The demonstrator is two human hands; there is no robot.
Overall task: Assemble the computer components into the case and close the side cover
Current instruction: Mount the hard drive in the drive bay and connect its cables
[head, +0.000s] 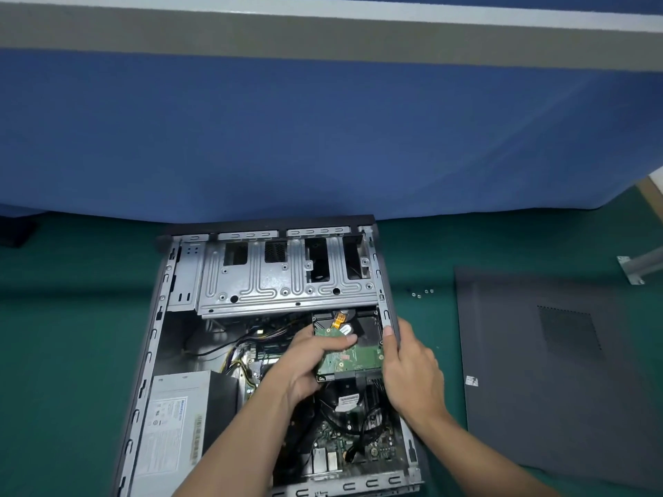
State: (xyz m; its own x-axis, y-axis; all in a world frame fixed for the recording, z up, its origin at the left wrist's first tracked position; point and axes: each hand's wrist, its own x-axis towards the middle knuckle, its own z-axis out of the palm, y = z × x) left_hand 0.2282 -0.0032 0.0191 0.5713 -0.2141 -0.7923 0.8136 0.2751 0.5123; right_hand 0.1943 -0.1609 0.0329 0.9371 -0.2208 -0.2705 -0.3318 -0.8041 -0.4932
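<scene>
The left hand (308,364) gripped the hard drive (353,356), thumb curled over its green board. The right hand (409,371) clasped the right wall of the case (150,353), thumb on the rim. The case lay open on the green mat (71,317), with the side cover (556,371) flat beside it, well apart. The drive sat tilted just below the drive cage (287,281), a black plug (369,380) at its near edge. Tiny screws (421,293) lay loose between case and cover. To my eye, that plugged cable could drag or snag as the drive went in, and an elbow might scatter the screws.
</scene>
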